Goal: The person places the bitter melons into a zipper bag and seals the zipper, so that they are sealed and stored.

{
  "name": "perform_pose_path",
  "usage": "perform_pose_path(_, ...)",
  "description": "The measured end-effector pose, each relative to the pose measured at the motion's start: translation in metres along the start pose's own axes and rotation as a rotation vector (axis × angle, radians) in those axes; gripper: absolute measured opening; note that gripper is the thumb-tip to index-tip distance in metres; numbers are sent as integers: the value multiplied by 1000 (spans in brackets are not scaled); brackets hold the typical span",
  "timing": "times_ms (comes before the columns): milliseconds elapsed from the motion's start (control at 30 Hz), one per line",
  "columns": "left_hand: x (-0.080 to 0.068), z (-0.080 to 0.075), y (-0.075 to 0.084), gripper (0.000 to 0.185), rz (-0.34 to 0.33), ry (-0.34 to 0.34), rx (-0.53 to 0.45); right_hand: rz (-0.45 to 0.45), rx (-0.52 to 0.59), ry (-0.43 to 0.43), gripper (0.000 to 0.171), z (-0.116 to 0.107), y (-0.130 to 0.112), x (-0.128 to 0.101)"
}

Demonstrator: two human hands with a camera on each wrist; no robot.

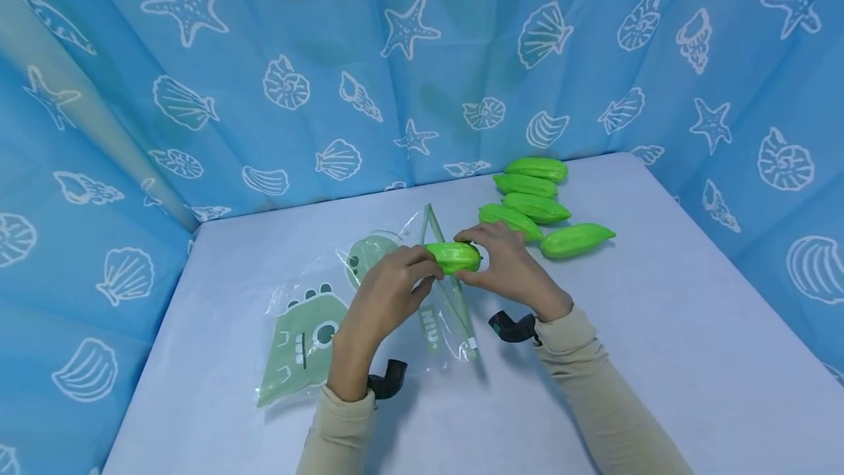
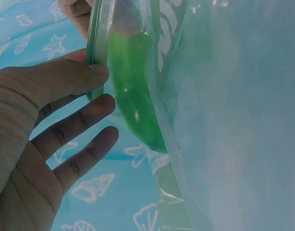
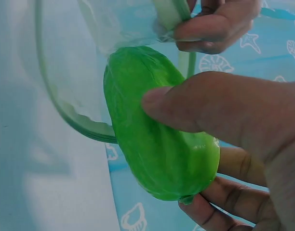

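Note:
A clear zip bag (image 1: 310,343) with green cartoon monster prints lies flat toward the left of the table, its mouth lifted at the right. My left hand (image 1: 389,288) pinches the green zip edge (image 2: 93,43) of that mouth between thumb and fingers. My right hand (image 1: 511,262) grips a plump, smooth green cucumber-like vegetable (image 3: 152,125) near its stem end, thumb on top and fingers beneath. The vegetable's pointed end is within the bag mouth, showing through the plastic in the left wrist view. A white slider (image 1: 472,344) sits at the zip's near end.
Several matching green vegetables (image 1: 576,240) lie in a loose group at the back right of the white table (image 1: 659,328), just beyond my right hand. A blue curtain (image 1: 409,79) with white shell and starfish prints hangs behind and along both sides.

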State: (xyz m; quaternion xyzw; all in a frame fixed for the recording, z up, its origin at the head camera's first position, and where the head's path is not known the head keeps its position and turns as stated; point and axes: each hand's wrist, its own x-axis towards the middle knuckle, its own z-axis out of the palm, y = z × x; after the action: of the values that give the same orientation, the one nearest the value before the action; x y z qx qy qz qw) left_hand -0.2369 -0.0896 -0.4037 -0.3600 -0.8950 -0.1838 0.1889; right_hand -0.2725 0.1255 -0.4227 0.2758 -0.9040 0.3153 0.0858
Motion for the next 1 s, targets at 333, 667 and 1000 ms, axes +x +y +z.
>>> perform_pose_path(333,-1,1,2,15,-2,-13,7,-7,-22,28,50,9,-1,-1)
perform_pose_path(667,0,0,4,18,5,-14,15,-50,-57,29,46,19,-6,2)
perform_pose_path(1000,-2,1,5,14,19,-1,-16,-40,-57,16,43,34,-9,2)
